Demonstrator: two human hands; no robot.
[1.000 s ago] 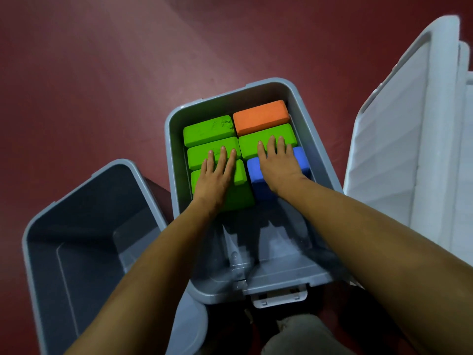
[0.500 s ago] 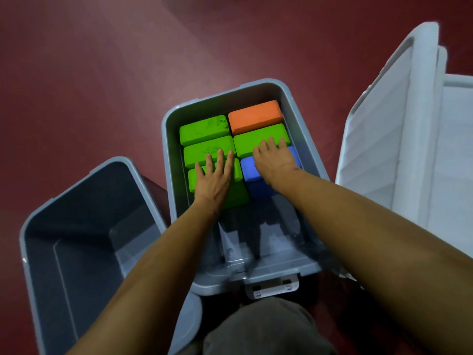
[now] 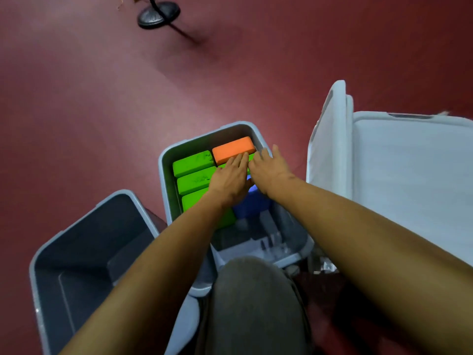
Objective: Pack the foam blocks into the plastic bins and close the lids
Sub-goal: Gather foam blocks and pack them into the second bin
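We look down at a dark red floor (image 3: 102, 98). At far left stands an empty bin (image 3: 82, 252) of grey plastic, open at the top. Just to its right stands the middle bin (image 3: 162, 175), also open, and the foam lies inside it. Along its left wall we see three green blocks (image 3: 194, 181) laid side by side in a column running away from us. Far beyond this bin, at the top of the view, a black round stand base (image 3: 158, 14) rests on the floor. The left hand (image 3: 230, 179) reaches into the middle bin, flat and palm down, with its fingers straight and close together. It holds nothing, and its fingertips touch the near edge of the orange block (image 3: 233, 148) in the bin's far right corner. Beneath the two hands a fourth green block (image 3: 251, 157) shows only as a sliver. The right hand (image 3: 268, 167) lies just beside the left, also flat with straight fingers and gripping nothing, its fingertips by the bin's right wall. Whether it presses the foam or hovers just above it, we cannot tell. Below the two wrists sits the blue block (image 3: 252, 204), partly covered. Nearest us, a knee in grey cloth (image 3: 256, 303) hides the bin's near rim. At right a white lid (image 3: 325, 155) stands on edge, and beyond it a second white lid (image 3: 409, 175) lies flat.
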